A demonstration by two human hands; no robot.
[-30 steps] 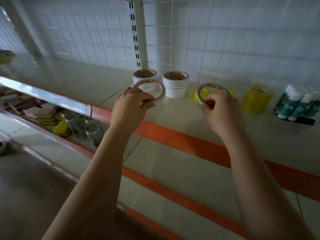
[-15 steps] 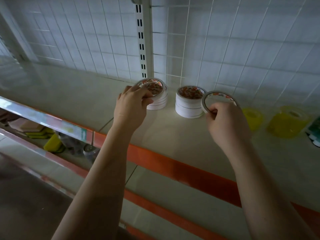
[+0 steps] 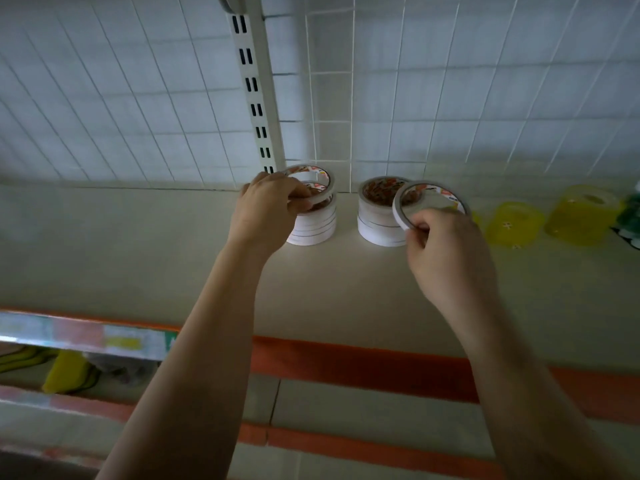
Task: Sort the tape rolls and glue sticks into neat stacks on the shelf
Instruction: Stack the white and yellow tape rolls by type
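Above white stacks (image 3: 313, 225): hands (image 3: 268, 206) each gripping tape roll (image 3: 429, 206).

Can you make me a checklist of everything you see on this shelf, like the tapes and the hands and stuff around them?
Surface: pale shelf with an orange front strip.
Job's things: left white tape stack and right white tape stack stand side by side, apart, at the back; yellow tape rolls further right.
Grippers: left hand holds a thin tape roll tilted over the left stack; right hand pinches another thin roll, tilted, in front of the right stack.
Clutter: green items at the right edge, too cropped to name; yellow things on the lower shelf, blurred.
Cables: nothing seen.
Surroundings: white wire grid back with a slotted upright post.
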